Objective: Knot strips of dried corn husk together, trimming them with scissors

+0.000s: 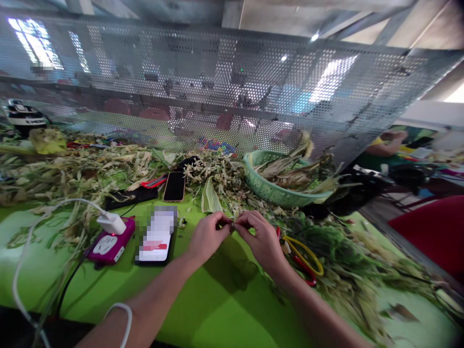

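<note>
My left hand (212, 233) and my right hand (259, 235) meet over the green table (232, 309), thumbs and forefingers pinched close together. Something small sits at the fingertips, but the fingers cover it and I cannot make out what it is. Just behind my left hand lies a pale green corn husk (210, 195). To the right of my right hand, partly behind it, are scissors or pliers with red handles (306, 276) and a yellow loop (306, 255). A lit phone (157, 237) rests left of my left hand.
Dried husks (108, 166) cover the table's back and left. A green basket (279, 193) of husks stands behind right, near green fibres (326, 237). Left are a purple power strip (112, 244), white charger (111, 223) and dark phone (174, 187). A perforated metal screen (203, 87) rises behind.
</note>
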The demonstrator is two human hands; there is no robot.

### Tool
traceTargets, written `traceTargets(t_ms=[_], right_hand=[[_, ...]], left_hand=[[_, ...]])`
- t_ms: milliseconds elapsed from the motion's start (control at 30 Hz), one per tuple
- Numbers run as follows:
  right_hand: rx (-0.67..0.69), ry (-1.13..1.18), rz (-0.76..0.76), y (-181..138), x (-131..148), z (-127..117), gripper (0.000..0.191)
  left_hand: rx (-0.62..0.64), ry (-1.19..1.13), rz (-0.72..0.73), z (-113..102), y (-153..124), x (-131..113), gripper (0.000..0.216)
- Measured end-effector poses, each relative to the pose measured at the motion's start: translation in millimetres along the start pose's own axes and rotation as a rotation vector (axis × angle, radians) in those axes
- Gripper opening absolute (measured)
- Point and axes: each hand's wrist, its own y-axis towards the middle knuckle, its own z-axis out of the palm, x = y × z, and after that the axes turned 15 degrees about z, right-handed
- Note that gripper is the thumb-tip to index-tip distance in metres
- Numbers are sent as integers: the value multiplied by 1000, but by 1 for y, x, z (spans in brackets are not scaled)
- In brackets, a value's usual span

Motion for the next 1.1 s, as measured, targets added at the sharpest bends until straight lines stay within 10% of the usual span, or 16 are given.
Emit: traceTargets(t_ms=[1100], right_hand=[[43, -23, 12, -1, 7, 2, 17]], left_hand=[[-45, -252, -43, 5, -2, 0, 8]])
